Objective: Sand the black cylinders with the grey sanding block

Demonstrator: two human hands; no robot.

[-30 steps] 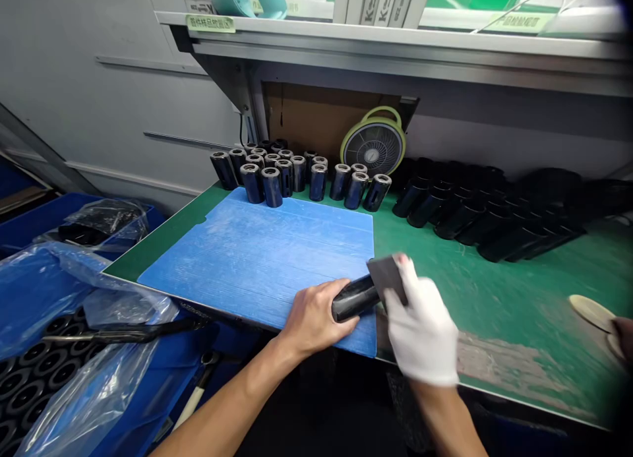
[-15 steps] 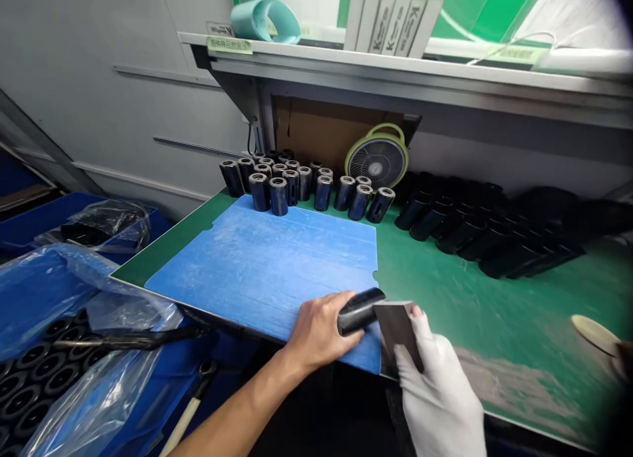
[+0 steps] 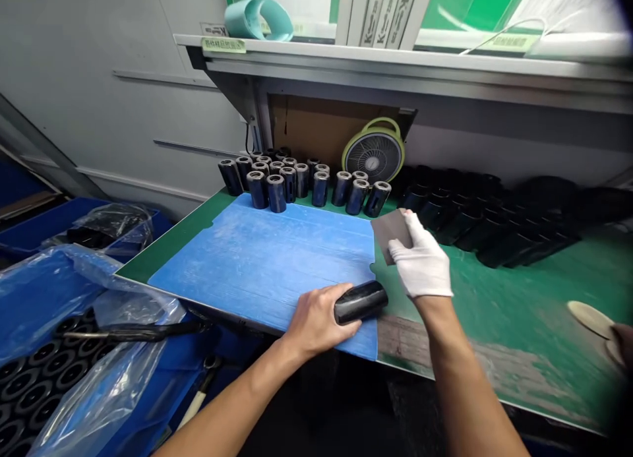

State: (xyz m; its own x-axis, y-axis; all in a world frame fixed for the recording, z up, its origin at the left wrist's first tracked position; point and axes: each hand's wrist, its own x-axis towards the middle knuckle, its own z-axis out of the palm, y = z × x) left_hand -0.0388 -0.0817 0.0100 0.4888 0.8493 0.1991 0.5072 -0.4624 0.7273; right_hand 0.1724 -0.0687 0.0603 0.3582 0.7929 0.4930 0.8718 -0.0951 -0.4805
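Observation:
My bare left hand (image 3: 321,320) is wrapped round a glossy black cylinder (image 3: 362,303), which lies tilted over the near right corner of the blue mat (image 3: 237,259). In my right hand (image 3: 420,256), which wears a white glove, a flat grey-brown sheet of sandpaper (image 3: 390,234) is pinched between thumb and fingers. The sandpaper is above the bench, apart from the cylinder. Several dark cylinders with shiny rims (image 3: 277,193) stand upright along the mat's far edge.
Several black cylinders (image 3: 509,243) lie on the green bench (image 3: 494,312) at right. A green-rimmed fan (image 3: 373,155) is behind, below a shelf (image 3: 395,60) with boxes. Blue bins (image 3: 198,358) with plastic liners and black parts flank the left. A blurred round cream object (image 3: 591,318) is far right.
My right hand has moved up and away from the cylinder with the sandpaper, toward the far side of the bench. The left hand keeps its hold, and the cylinder's end is now uncovered.

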